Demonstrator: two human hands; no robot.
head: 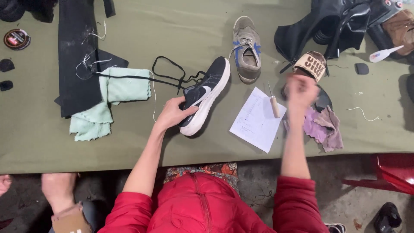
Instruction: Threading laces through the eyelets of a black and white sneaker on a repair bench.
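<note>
My left hand (172, 113) grips the heel end of a black sneaker with a white sole (206, 96), which lies on its side on the olive-green table (39, 138). Its long black lace (166, 71) trails off to the left. My right hand (300, 91) is blurred, raised over a purple cloth (322, 128) and a dark round tin (322, 100); whether it holds anything is unclear. A wooden-handled awl (274, 103) lies on a white paper sheet (255, 121) between my hands.
A grey sneaker with blue laces (246, 47) stands behind. A mint-green cloth (110, 101) and black leather strip (77, 56) lie at left. A polish tin (16, 39), black bags (332, 26), a white brush (384, 53) and a red stool (394, 172) surround the area.
</note>
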